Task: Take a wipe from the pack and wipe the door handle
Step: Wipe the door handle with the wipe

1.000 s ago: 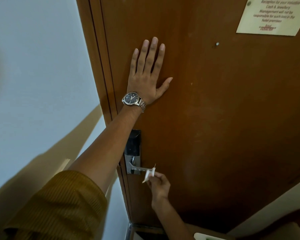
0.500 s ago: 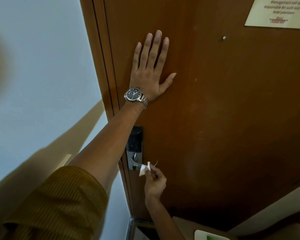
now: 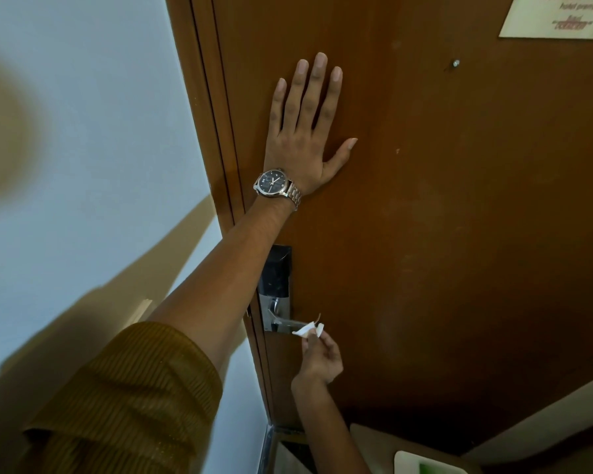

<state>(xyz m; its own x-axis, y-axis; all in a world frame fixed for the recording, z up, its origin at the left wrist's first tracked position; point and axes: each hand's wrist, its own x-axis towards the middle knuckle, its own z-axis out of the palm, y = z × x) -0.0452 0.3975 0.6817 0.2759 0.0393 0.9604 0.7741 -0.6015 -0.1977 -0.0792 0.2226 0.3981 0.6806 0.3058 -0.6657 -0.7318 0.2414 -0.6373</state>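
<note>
My left hand [image 3: 305, 131] lies flat against the brown wooden door [image 3: 459, 234], fingers spread, a wristwatch on its wrist. Below it, my right hand [image 3: 319, 360] pinches a small white wipe [image 3: 306, 330] and presses it on the outer end of the silver lever door handle [image 3: 283, 325]. The handle sticks out from a metal lock plate with a black upper panel [image 3: 276, 275]. My left forearm hides part of the plate's left side. A white and green pack [image 3: 425, 465] shows at the bottom edge.
The door frame [image 3: 202, 97] runs along the door's left side, with a pale wall [image 3: 83, 131] beyond it. A printed notice [image 3: 558, 18] hangs at the door's top right. A beige surface [image 3: 374, 443] lies below, near the pack.
My right hand slid the wipe left along the handle toward the lock plate, then back to the outer end. My left hand stayed flat on the door.
</note>
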